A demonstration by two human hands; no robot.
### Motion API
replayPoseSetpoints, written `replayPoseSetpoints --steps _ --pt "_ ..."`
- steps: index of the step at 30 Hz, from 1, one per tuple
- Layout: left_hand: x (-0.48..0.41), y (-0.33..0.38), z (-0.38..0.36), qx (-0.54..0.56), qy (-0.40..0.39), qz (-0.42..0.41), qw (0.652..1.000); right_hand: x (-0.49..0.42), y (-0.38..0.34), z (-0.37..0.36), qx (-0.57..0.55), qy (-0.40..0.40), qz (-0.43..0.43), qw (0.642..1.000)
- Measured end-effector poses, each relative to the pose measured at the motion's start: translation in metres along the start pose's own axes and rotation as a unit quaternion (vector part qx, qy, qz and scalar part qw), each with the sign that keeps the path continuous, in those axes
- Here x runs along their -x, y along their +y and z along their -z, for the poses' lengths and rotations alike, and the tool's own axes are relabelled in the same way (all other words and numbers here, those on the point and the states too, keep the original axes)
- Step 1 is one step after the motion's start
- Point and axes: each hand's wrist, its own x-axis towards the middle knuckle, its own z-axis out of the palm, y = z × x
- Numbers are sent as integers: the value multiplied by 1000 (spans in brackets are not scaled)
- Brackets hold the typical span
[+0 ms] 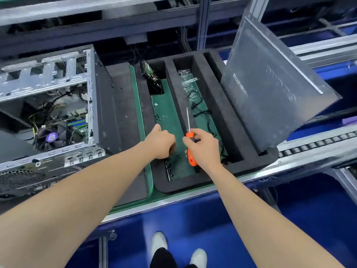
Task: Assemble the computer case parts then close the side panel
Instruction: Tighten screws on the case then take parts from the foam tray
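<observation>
The open computer case lies on its side at the left, with its motherboard and fan exposed. The grey side panel stands tilted in the right slot of the black foam tray. My right hand grips an orange-handled screwdriver, shaft pointing away from me. My left hand reaches down with curled fingers over small black screws in the tray's left compartment; I cannot see whether it holds one. A graphics card stands at the far end of that compartment.
The middle compartment holds black cables and a clear plastic package. A green mat lies under the tray and case. A roller conveyor runs at the right. Blue floor and my shoes are below the bench edge.
</observation>
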Motion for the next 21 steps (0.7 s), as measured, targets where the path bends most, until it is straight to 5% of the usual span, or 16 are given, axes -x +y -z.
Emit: replayPoseSetpoints --steps 6,13,21 --pt "-23 29 -8 -68 -97 42 992 -11 8 0 -7 18 6 1000" --pt "-32 35 -22 -84 -120 40 988 -16 8 2 -28 9 -3 1000" --pt "-42 11 2 127 -106 21 986 -17 6 5 -78 -13 -19 997"
